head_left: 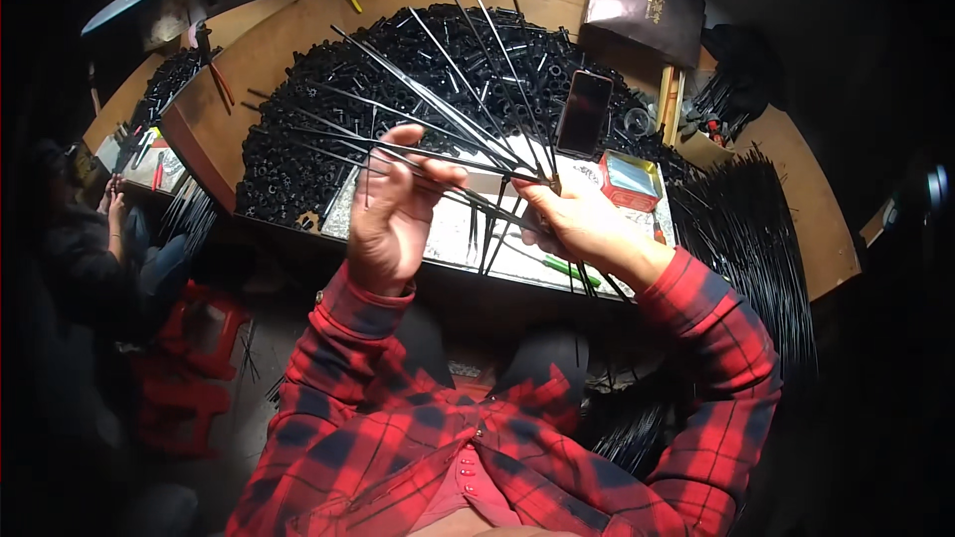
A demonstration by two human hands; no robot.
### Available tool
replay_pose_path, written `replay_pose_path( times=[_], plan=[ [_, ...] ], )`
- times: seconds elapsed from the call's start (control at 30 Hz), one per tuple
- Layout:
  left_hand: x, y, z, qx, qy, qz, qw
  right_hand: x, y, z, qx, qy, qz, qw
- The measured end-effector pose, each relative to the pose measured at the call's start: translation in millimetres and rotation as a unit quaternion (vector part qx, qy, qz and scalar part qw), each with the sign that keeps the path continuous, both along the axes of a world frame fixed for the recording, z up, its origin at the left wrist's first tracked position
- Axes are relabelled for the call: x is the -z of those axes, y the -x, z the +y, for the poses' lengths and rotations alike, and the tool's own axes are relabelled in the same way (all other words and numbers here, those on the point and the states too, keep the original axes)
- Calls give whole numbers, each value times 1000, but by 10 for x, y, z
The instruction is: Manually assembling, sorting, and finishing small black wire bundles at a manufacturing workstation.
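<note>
My right hand is closed around the gathered ends of several thin black metal rods, which look like umbrella ribs. From this grip they fan out to the upper left, and some ends stick out below. To its left, my left hand has its palm turned up and its fingers curled about a few of the lower rods. Beneath both hands lies a white work surface, with a green-handled tool partly behind the rods. A large heap of small black tubular parts rises beyond.
A phone leans on the heap, beside a red-rimmed box. A dark paper bag stands at the back right. Many long black rods are stacked on the right. At far left, another person's hands show near red stools.
</note>
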State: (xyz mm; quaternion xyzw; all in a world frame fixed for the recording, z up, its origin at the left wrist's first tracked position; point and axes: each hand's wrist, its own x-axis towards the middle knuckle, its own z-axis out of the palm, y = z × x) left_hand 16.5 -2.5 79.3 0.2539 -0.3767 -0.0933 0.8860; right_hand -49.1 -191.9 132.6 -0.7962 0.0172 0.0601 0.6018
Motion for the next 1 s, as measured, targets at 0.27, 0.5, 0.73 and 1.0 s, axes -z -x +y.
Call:
replay_pose_path(
  times=[0.27,0.5,0.73,1.0],
  plan=[
    [-201,-181,626,11,222,5,975,-3,7,-48,-23,49,2,999],
    [-91,-216,555,-259,88,30,961,149,-71,-133,-69,51,-71,994],
    [425,-61,195,-326,-288,-195,879,63,-42,-79,-63,-4,-58,996],
    [432,-201,69,-197,-248,-93,944,41,20,-38,-101,-26,-71,992]
  ],
)
